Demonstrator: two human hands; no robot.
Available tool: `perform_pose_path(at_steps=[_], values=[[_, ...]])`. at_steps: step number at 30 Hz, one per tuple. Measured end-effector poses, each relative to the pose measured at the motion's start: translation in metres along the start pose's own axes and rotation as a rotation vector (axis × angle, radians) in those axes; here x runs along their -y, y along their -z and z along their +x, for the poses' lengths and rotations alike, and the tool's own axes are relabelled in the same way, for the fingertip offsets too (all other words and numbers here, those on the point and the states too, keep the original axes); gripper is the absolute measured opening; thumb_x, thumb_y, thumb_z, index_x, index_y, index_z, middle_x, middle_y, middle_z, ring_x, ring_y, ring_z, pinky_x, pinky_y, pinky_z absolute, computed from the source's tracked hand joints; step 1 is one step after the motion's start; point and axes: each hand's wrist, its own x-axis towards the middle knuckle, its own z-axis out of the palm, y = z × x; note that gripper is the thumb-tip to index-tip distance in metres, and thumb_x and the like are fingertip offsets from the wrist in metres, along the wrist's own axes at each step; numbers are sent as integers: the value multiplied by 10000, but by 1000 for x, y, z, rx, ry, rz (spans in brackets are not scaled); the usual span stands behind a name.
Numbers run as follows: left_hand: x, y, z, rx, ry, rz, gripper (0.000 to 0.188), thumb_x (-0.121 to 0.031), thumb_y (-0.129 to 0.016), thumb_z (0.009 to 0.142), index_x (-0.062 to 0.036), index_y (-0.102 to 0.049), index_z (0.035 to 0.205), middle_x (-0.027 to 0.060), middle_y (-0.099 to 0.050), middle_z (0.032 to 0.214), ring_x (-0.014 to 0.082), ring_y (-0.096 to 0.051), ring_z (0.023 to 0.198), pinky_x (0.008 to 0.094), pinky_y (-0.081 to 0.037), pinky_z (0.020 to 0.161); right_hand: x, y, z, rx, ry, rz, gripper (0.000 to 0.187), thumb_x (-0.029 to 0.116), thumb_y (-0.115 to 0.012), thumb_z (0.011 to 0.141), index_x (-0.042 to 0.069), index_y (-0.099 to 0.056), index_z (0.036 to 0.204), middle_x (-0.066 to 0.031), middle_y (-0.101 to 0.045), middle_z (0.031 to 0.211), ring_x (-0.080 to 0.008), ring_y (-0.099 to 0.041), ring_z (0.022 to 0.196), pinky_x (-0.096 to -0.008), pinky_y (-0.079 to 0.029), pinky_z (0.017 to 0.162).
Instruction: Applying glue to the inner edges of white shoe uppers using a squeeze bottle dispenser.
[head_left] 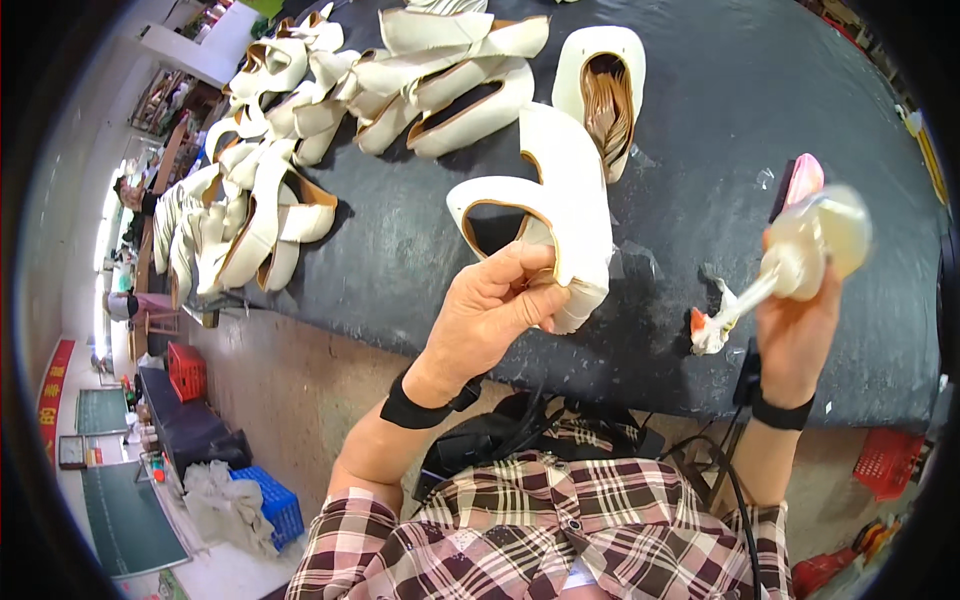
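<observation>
My left hand (497,312) pinches the near end of a white shoe upper (578,195) between thumb and fingers, just above the table's front part. The upper has a brown lining and a large opening, with a strap-like piece curving out to the left. On the right, my right hand (803,325) is closed round a translucent squeeze bottle (835,230). Its long whitish nozzle points down and left, ending in a crusted white lump with an orange tip (697,320). The bottle is apart from the upper. Part of my right fingers is hidden behind the bottle.
Many white shoe uppers (470,120) lie heaped on the black table (720,110) at the far left. Another upper (567,75) with brown inside lies just beyond the held one. A pink object (804,178) lies beside the bottle. Red (187,371) and blue (272,505) crates stand on the floor.
</observation>
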Motion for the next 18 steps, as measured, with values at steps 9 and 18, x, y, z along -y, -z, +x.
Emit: perform_pose_path(at_steps=[9,18], values=[[-4,2,-31,-111,-29,-98,245,-7,-524,746,4,-493,989,63,-548,835,85,-519,665,183,-451,555,-36,-69,-3,184,190,-286,325,195,-522,767,40,-444,1042,-80,-497,1007,-199,-518,910,-342,-459,750],[-7,9,-39,-115,-1,-120,248,-4,-530,738,4,-497,983,67,-551,829,89,-524,661,185,-456,552,-54,-75,-6,226,240,-282,362,196,-546,753,38,-428,1056,-78,-501,996,-184,-517,911,-327,-471,721]])
